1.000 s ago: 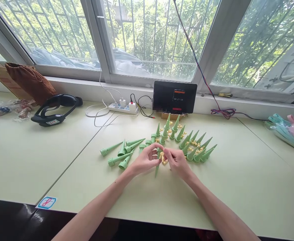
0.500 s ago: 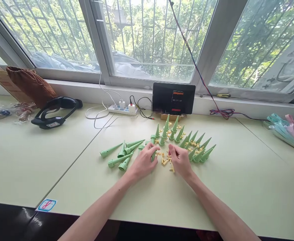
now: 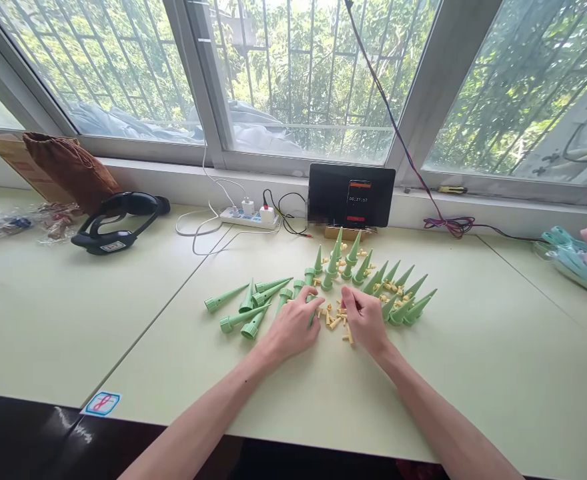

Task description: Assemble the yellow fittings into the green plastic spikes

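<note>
My left hand (image 3: 295,325) curls round a green plastic plant-watering spike (image 3: 310,301), of which only a small part shows between the fingers. Beside it, my right hand (image 3: 366,317) is closed with the thumb pressed on the forefinger; what it pinches is hidden. Between and below the hands lie several small yellow T-shaped valve pieces (image 3: 332,321). Green spikes (image 3: 246,317) lie in a loose heap to the left of my left hand. Several more spikes (image 3: 404,308) stand point up, right of and beyond my right hand, with yellow pieces among them.
A tablet showing a timer (image 3: 351,197) stands behind the spikes. Further left are a power strip (image 3: 250,217) with cables, a black headset (image 3: 118,223) and a brown pouch (image 3: 71,170). Bagged teal and pink items (image 3: 576,257) lie at the right edge.
The view has shifted slightly. My left hand has turned a little and its fingers cover more of the spike. My right hand stays closed in nearly the same place.
</note>
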Tool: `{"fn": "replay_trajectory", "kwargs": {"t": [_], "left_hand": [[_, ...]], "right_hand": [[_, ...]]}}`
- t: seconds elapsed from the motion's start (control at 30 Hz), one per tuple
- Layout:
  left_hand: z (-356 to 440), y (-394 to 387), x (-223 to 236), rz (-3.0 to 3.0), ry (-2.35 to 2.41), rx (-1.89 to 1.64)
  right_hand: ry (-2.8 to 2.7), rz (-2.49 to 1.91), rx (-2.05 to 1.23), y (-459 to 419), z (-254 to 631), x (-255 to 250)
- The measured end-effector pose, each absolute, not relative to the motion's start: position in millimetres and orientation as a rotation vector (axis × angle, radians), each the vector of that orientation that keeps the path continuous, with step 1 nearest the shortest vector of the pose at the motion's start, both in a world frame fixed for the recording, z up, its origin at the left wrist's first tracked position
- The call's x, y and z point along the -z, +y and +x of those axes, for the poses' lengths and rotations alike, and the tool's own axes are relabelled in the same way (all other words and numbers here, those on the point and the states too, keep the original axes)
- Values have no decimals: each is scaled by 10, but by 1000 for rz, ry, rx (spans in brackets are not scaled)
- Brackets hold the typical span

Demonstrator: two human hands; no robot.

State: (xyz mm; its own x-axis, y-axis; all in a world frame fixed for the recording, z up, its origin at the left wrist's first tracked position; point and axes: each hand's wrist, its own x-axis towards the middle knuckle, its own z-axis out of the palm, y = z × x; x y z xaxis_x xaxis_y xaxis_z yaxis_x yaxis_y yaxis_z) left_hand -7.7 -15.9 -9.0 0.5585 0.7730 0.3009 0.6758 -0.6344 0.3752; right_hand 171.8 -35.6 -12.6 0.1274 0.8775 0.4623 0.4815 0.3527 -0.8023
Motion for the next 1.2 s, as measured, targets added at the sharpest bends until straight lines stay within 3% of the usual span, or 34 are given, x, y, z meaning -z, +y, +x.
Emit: {"fn": "replay_trajectory", "kwargs": {"t": [0.37,0.6,0.77,0.93,1.2], "left_hand": [[-47,-114,139,2414,1222,-1151],[-62,-102,243,2723,1053,-1301],[-212,69,-68,2634,1405,-1203],[-615,401,-420,2315,1878,-663],[-1127,471,-386,2071,2119,-344]], "right_hand": [[-1419,-1287,-563,-376,1691,121],[-1607,-1273,-465,-342,1650,221],[-1623,-1276,-381,-298,1608,294],[-1633,-1236,-416,-295,1575,281],[-1710,-1201,-439,-321,1532,265]]}}
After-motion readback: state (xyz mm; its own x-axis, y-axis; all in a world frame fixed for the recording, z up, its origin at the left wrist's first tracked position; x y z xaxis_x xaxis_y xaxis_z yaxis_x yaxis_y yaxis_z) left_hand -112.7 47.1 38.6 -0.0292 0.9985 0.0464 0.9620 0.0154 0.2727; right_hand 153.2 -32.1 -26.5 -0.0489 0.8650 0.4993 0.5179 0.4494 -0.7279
